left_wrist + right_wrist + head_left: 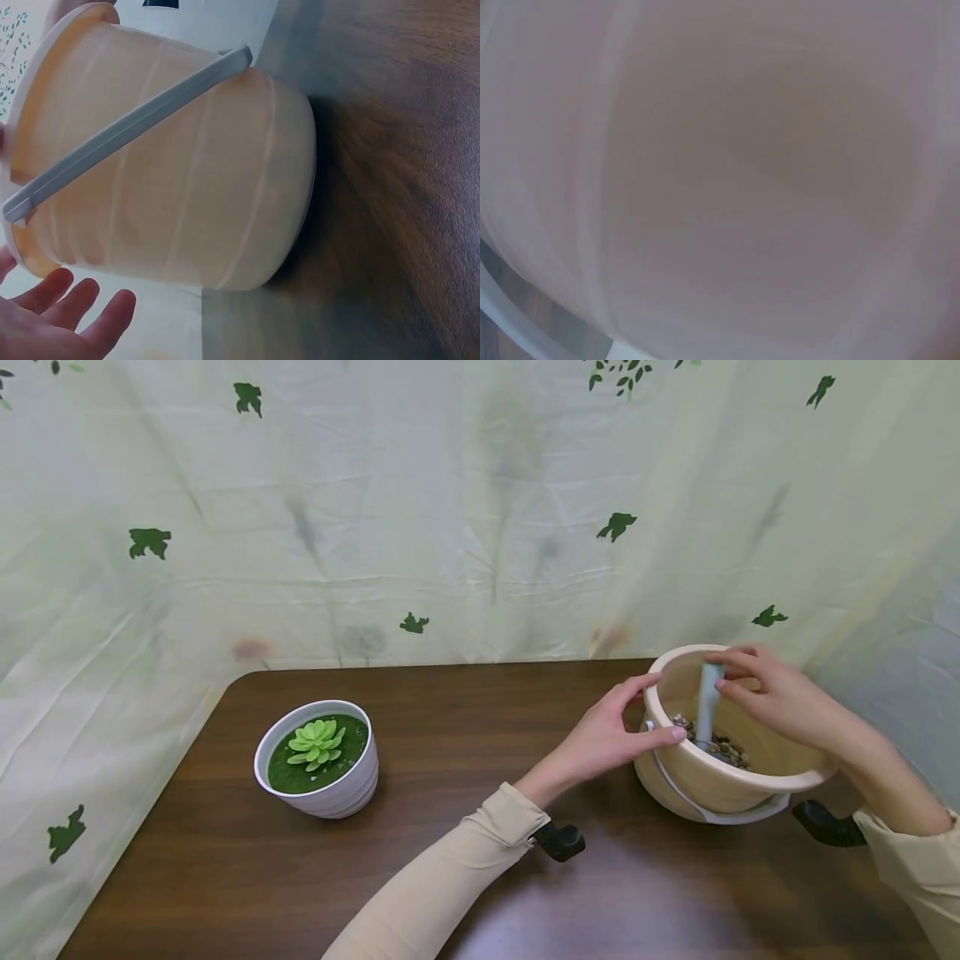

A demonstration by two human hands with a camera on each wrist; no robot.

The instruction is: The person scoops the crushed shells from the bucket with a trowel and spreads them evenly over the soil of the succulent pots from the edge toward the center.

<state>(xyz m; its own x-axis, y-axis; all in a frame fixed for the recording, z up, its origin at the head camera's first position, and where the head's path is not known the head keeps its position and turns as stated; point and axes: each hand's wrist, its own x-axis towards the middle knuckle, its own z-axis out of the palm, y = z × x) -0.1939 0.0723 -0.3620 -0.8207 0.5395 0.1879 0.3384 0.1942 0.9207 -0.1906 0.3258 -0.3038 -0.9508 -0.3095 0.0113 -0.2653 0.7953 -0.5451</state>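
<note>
A beige bucket (697,789) with a grey bail handle (127,131) stands at the right end of the table. Small pebbles (729,752) lie inside it. My right hand (780,697) reaches over the bucket's opening and pinches the top of an upright light-blue rod-like handle (706,706), whose lower end stands among the pebbles. My left hand (607,731) touches the bucket's left rim with thumb and index finger spread along it; its other fingers (112,319) extend beside the bucket wall. The right wrist view shows mostly blurred bucket wall (742,187).
On the left of the brown wooden table (465,727) is a white pot (341,793) with a green succulent (317,743). A pale curtain (450,510) with leaf prints hangs along the table's back edge. Dark wrist devices are on both sleeves.
</note>
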